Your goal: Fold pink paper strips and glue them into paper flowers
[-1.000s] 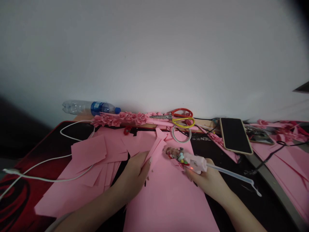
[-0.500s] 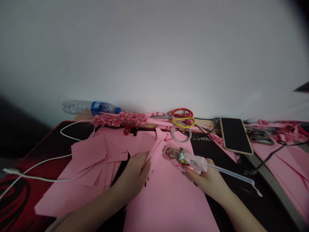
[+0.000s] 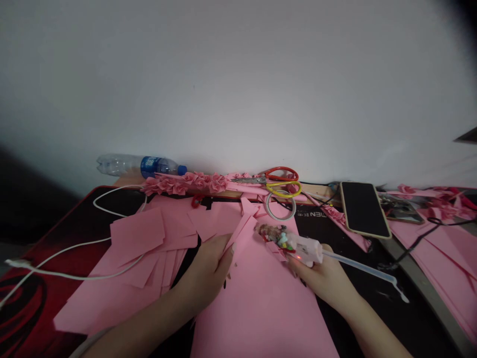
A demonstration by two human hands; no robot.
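My left hand (image 3: 214,266) is closed on a folded pink paper strip (image 3: 240,231), pinched between thumb and fingers and tilted up to the right. My right hand (image 3: 320,273) is wrapped around a white hot glue gun (image 3: 307,249). A long translucent glue stick (image 3: 359,266) sticks out of its back end, and a small red light glows on its side. The gun's front is crusted with coloured bits, and its tip points left, apart from the strip. A small pink paper piece (image 3: 276,250) shows by the right fingers. Beneath both hands lies a large pink sheet (image 3: 261,318).
Pink paper squares (image 3: 137,236) are piled at left, crossed by a white cable (image 3: 85,277). Along the wall are a plastic bottle (image 3: 126,165), paper flowers (image 3: 201,181), scissors (image 3: 281,189), a tape roll (image 3: 268,211) and a phone (image 3: 365,209). More pink paper (image 3: 439,258) lies at right.
My right hand has shifted the glue gun slightly to the right, away from the paper strip. My left hand stays almost still.
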